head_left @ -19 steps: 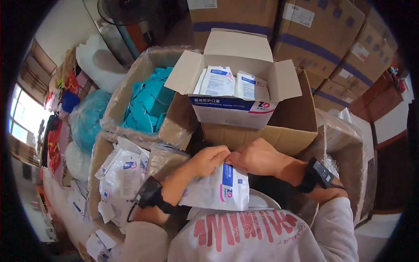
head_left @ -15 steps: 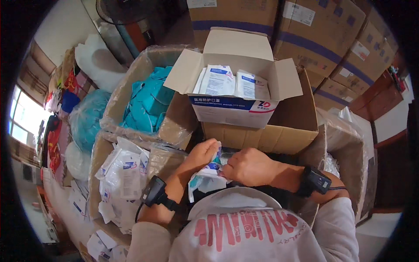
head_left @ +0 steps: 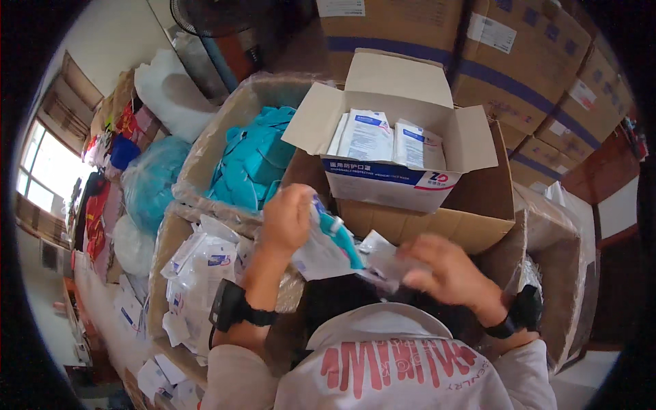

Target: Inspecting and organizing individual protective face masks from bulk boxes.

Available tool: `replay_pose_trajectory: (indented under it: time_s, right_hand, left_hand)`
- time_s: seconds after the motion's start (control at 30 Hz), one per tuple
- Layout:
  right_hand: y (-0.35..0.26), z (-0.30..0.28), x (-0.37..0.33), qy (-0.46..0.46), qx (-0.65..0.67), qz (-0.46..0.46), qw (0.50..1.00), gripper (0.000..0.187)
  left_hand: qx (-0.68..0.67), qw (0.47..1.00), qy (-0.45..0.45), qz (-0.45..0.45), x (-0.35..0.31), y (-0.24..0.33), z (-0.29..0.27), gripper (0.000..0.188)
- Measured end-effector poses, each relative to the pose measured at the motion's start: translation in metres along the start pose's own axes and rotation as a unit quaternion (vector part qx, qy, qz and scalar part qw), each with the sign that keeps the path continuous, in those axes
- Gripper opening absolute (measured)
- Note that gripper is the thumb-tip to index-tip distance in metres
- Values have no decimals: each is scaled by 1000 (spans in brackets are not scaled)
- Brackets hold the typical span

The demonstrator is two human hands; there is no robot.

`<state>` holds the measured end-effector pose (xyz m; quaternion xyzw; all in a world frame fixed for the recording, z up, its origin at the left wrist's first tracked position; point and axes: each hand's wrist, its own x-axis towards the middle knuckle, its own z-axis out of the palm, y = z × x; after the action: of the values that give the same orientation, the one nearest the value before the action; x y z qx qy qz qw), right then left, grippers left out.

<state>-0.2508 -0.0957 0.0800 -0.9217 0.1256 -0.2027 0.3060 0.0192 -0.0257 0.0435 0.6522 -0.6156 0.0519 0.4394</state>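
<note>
In front of my chest, my left hand [head_left: 287, 217] is closed on a torn-open mask packet [head_left: 318, 262], white and partly see-through. A teal face mask [head_left: 343, 240] shows in its opening. To the right is my right hand [head_left: 447, 270], its fingers smeared by motion. Beside those fingers hangs a translucent piece of wrapping [head_left: 384, 265]; whether they grip it is unclear. Beyond both hands, a white-and-blue carton [head_left: 383, 188] with raised flaps contains upright sealed mask packets [head_left: 369, 137].
Teal masks [head_left: 249, 160] fill a plastic-lined box at the left. Nearer, another cardboard box [head_left: 162, 287] holds white packets and wrappers [head_left: 201, 270]. A lined carton [head_left: 557, 273] stands at my right. Large cardboard boxes [head_left: 519, 75] are stacked behind, and papers [head_left: 164, 376] lie at lower left.
My hands have drawn apart, the left moving up and leftward with the packet, the right moving rightward. The packet now gapes and shows more of the teal mask. The view has shifted slightly.
</note>
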Motion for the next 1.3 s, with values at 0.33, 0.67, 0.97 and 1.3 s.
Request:
replay_pose_trajectory:
  time_s: [0.33, 0.67, 0.97, 1.3]
  right_hand:
    - [14, 26, 41, 170, 70, 62, 981, 17]
    - [24, -43, 46, -108, 134, 147, 974, 31]
    - [4, 22, 61, -183, -99, 86, 974, 24]
    - [29, 57, 52, -239, 233, 125, 934, 23]
  left_hand:
    - [12, 1000, 0, 26, -13, 19, 22, 12]
    - [-38, 996, 35, 66, -18, 13, -5, 12]
    - [-23, 997, -8, 77, -21, 22, 13, 8]
    - [-24, 999, -32, -11, -48, 14, 21, 10]
